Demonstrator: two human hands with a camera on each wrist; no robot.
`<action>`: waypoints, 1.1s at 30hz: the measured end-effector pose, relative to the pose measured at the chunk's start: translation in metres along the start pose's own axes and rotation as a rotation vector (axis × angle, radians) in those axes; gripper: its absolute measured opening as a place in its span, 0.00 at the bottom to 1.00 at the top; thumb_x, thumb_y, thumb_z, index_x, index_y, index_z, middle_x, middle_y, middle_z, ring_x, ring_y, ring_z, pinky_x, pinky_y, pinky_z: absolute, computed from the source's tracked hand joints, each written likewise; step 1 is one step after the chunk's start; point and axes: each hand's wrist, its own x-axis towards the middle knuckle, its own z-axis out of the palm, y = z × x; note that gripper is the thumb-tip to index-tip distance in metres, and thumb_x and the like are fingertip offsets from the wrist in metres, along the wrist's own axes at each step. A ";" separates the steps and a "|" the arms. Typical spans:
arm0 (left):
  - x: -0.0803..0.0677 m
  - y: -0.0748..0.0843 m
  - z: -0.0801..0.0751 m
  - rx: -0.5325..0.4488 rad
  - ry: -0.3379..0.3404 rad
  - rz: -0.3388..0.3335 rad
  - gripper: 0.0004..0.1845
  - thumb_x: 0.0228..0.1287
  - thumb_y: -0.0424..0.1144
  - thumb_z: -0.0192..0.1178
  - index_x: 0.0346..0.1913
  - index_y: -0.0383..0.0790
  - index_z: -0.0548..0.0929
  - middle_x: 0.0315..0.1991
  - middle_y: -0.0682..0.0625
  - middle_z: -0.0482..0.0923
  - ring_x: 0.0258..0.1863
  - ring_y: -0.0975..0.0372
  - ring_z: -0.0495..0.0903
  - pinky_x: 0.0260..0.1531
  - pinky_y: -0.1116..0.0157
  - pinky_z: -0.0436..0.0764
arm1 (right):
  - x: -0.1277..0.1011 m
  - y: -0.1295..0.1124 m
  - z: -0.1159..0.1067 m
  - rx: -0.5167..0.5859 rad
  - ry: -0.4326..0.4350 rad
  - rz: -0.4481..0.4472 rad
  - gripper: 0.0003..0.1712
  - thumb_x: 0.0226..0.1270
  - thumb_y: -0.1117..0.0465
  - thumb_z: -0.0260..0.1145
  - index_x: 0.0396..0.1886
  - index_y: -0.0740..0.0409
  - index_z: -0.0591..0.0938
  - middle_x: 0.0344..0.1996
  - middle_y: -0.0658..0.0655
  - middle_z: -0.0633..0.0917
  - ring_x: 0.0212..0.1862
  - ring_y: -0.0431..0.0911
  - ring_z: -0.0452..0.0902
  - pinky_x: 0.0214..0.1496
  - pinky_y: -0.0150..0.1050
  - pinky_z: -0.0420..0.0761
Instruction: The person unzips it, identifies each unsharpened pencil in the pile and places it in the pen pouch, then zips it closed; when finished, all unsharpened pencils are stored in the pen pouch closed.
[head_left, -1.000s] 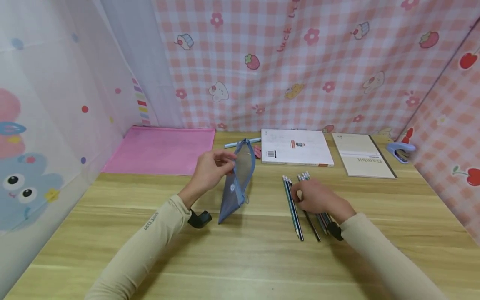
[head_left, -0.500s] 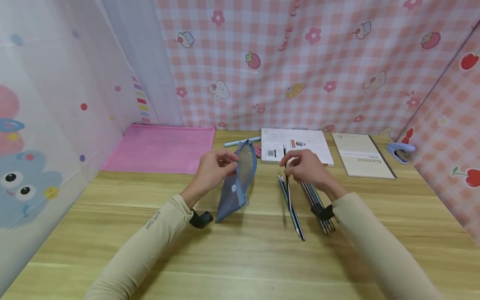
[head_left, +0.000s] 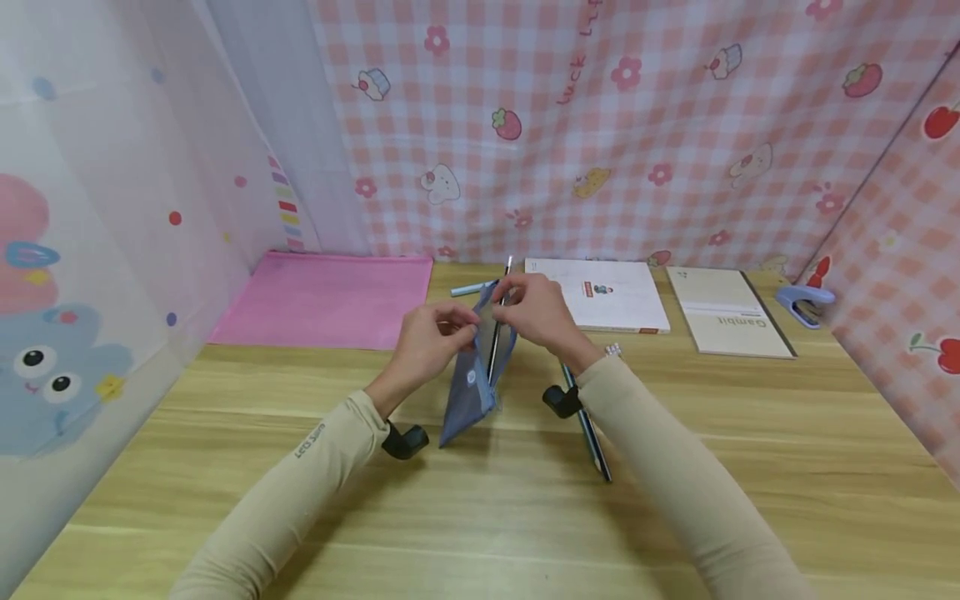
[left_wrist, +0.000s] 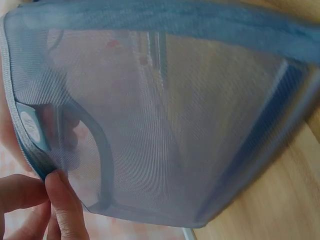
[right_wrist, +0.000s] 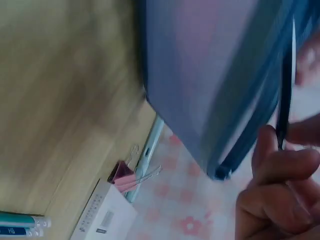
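Note:
A blue mesh zipper pouch [head_left: 467, 404] stands tilted on the table with its mouth spread. My left hand [head_left: 435, 337] pinches one side of the mouth between thumb and fingers, near a small round-logo label [left_wrist: 31, 125]. My right hand [head_left: 538, 312] pinches a dark striped pencil [head_left: 496, 346] near its upper end; the lower part reaches down into the mouth. The right wrist view shows this pencil [right_wrist: 286, 95] beside the zipper edge. On the table under my right forearm lie a couple of pencils [head_left: 597, 454]. Of another bundle, only the white-tipped ends [head_left: 613, 350] show; the sleeve hides the rest.
A pink zip folder [head_left: 330, 300] lies at the back left. Behind the pouch are a light blue pen [head_left: 468, 289] and a pink binder clip [right_wrist: 123, 176]. A white book [head_left: 618, 296], a beige notebook [head_left: 727, 312] and a lilac stapler-like tool [head_left: 804, 304] line the back right.
My right hand has lifted a pencil from the group on the right and carried it left into the pouch's mouth. My left hand keeps its hold on the pouch.

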 end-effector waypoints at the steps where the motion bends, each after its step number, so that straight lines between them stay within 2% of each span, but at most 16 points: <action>1: 0.000 -0.001 0.000 0.003 0.004 0.000 0.06 0.63 0.26 0.61 0.41 0.31 0.86 0.36 0.35 0.86 0.28 0.62 0.87 0.38 0.55 0.91 | -0.002 -0.002 0.001 -0.017 -0.081 -0.002 0.10 0.62 0.61 0.65 0.42 0.52 0.86 0.24 0.55 0.87 0.21 0.41 0.74 0.24 0.33 0.73; 4: 0.001 -0.001 -0.002 0.006 0.015 -0.006 0.06 0.64 0.26 0.62 0.41 0.30 0.86 0.37 0.35 0.86 0.30 0.60 0.88 0.40 0.52 0.91 | -0.005 -0.006 -0.004 -0.054 -0.287 -0.033 0.15 0.65 0.63 0.63 0.50 0.52 0.86 0.30 0.57 0.90 0.19 0.42 0.77 0.29 0.36 0.79; 6: 0.001 -0.001 -0.002 0.014 0.017 -0.007 0.06 0.64 0.27 0.62 0.41 0.30 0.86 0.38 0.35 0.86 0.31 0.59 0.88 0.41 0.51 0.91 | -0.007 -0.008 -0.012 -0.062 -0.361 -0.050 0.19 0.67 0.65 0.60 0.56 0.53 0.84 0.35 0.60 0.91 0.17 0.44 0.77 0.34 0.40 0.83; 8: 0.002 -0.001 -0.002 0.012 0.012 -0.012 0.06 0.64 0.27 0.62 0.41 0.30 0.86 0.38 0.35 0.86 0.32 0.60 0.88 0.42 0.50 0.90 | -0.008 -0.007 -0.022 -0.064 -0.355 -0.059 0.18 0.70 0.65 0.60 0.58 0.53 0.83 0.41 0.62 0.91 0.18 0.45 0.79 0.39 0.42 0.84; 11: 0.001 0.000 -0.002 0.008 0.016 -0.018 0.05 0.64 0.27 0.62 0.41 0.31 0.86 0.37 0.35 0.86 0.30 0.62 0.88 0.43 0.49 0.90 | -0.010 -0.001 -0.035 -0.055 -0.299 -0.053 0.16 0.73 0.64 0.59 0.57 0.55 0.83 0.45 0.63 0.89 0.19 0.45 0.79 0.38 0.42 0.84; 14: 0.000 0.000 -0.002 0.008 0.026 -0.027 0.05 0.64 0.27 0.62 0.40 0.32 0.86 0.37 0.37 0.86 0.29 0.64 0.87 0.42 0.49 0.90 | -0.015 0.011 -0.045 -0.067 -0.274 -0.044 0.14 0.73 0.62 0.59 0.54 0.56 0.83 0.42 0.61 0.89 0.21 0.45 0.79 0.33 0.39 0.81; 16: -0.001 0.000 -0.002 0.005 0.028 -0.031 0.05 0.63 0.27 0.62 0.40 0.33 0.86 0.37 0.37 0.86 0.29 0.64 0.87 0.42 0.49 0.90 | -0.020 0.021 -0.051 -0.095 -0.284 -0.046 0.13 0.72 0.62 0.60 0.52 0.57 0.84 0.39 0.60 0.89 0.21 0.45 0.80 0.33 0.37 0.80; 22: 0.000 -0.002 -0.001 -0.020 0.014 -0.038 0.05 0.63 0.27 0.62 0.40 0.32 0.86 0.39 0.35 0.86 0.31 0.62 0.87 0.42 0.51 0.90 | -0.043 0.058 -0.067 -0.182 -0.373 -0.034 0.13 0.72 0.62 0.62 0.51 0.60 0.83 0.35 0.63 0.89 0.25 0.51 0.83 0.33 0.36 0.79; 25: 0.000 -0.001 0.000 -0.027 0.007 -0.044 0.05 0.64 0.27 0.62 0.40 0.32 0.85 0.40 0.33 0.85 0.31 0.61 0.87 0.43 0.50 0.90 | -0.055 0.076 -0.068 -0.197 -0.443 -0.018 0.12 0.71 0.63 0.63 0.50 0.62 0.83 0.34 0.62 0.88 0.24 0.49 0.80 0.29 0.36 0.79; 29: 0.000 -0.002 0.000 -0.026 -0.001 -0.042 0.05 0.64 0.27 0.62 0.41 0.32 0.85 0.41 0.32 0.85 0.31 0.61 0.87 0.44 0.50 0.90 | -0.067 0.095 -0.062 -0.236 -0.514 -0.039 0.08 0.69 0.65 0.63 0.44 0.56 0.86 0.31 0.55 0.87 0.27 0.43 0.76 0.30 0.35 0.77; 33: 0.000 -0.003 0.001 -0.021 0.006 -0.032 0.05 0.64 0.27 0.62 0.40 0.33 0.85 0.40 0.33 0.85 0.30 0.62 0.87 0.42 0.50 0.90 | -0.072 0.103 -0.055 -0.260 -0.550 -0.046 0.08 0.69 0.64 0.63 0.40 0.51 0.87 0.31 0.50 0.87 0.31 0.41 0.75 0.33 0.34 0.74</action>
